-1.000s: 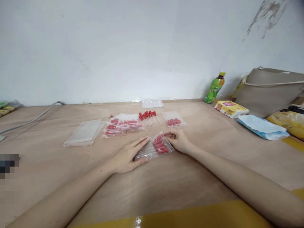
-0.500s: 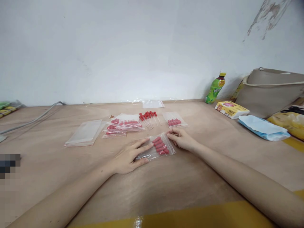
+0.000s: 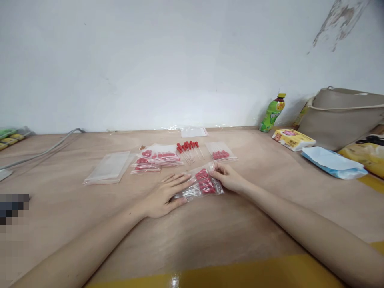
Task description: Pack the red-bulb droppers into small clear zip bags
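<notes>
In front of me a clear zip bag (image 3: 205, 182) holds several droppers with red bulbs and thin clear stems. My left hand (image 3: 168, 194) lies flat with fingers spread, pressing on the bag's left end. At the upper right corner of the bag, my right hand (image 3: 229, 176) pinches its edge between thumb and fingers. Loose droppers (image 3: 188, 148) with red bulbs lie just beyond. To their left is a pile of filled zip bags (image 3: 162, 154), and to their right one more filled bag (image 3: 221, 151).
A stack of flat plain bags (image 3: 108, 168) lies on the left, another flat bag (image 3: 194, 132) by the wall. At right stand a green bottle (image 3: 272, 114), a yellow tissue pack (image 3: 293, 139), a blue-and-white packet (image 3: 333, 162) and a beige bag (image 3: 345, 116). A grey cable (image 3: 51, 146) runs at left.
The bag's right end has been pulled up slightly and now looks creased, with the red bulbs bunched together. My right hand has shifted slightly; my left hand stays pressed on the bag.
</notes>
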Action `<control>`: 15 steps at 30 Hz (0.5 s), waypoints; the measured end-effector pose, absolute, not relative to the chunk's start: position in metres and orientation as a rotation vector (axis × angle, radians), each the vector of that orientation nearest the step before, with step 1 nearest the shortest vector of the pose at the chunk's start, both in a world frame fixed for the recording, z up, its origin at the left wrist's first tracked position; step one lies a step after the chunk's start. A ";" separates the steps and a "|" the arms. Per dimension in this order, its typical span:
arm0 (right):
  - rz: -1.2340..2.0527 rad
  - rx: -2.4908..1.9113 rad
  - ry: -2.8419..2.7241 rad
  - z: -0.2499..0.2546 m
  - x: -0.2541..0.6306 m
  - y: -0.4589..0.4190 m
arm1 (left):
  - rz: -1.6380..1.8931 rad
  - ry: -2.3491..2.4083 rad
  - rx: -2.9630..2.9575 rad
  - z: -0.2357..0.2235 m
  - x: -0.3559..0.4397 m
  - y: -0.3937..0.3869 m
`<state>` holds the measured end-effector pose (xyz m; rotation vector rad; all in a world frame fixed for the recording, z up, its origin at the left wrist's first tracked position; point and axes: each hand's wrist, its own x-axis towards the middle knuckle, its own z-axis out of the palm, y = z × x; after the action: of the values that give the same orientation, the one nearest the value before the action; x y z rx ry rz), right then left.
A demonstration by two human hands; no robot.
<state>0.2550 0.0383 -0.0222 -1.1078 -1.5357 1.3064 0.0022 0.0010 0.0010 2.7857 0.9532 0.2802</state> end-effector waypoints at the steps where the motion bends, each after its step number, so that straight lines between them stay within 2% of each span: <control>1: 1.332 -1.076 -1.492 -0.020 0.257 0.038 | 0.295 0.974 2.779 0.000 0.002 0.001; 6: 1.371 -1.008 -1.225 -0.001 0.279 0.043 | 0.261 1.056 2.770 -0.002 0.000 0.001; 12: 0.954 -0.954 -1.011 0.010 0.304 0.068 | 0.248 1.082 2.772 -0.001 0.001 0.000; 15: 0.906 -0.988 -1.010 0.004 0.300 0.086 | 0.258 1.068 2.769 -0.001 0.001 0.000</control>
<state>0.3003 0.0863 0.0043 -0.9883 -1.0096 0.9060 0.0010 0.0000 -0.0006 2.7691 1.0683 0.2580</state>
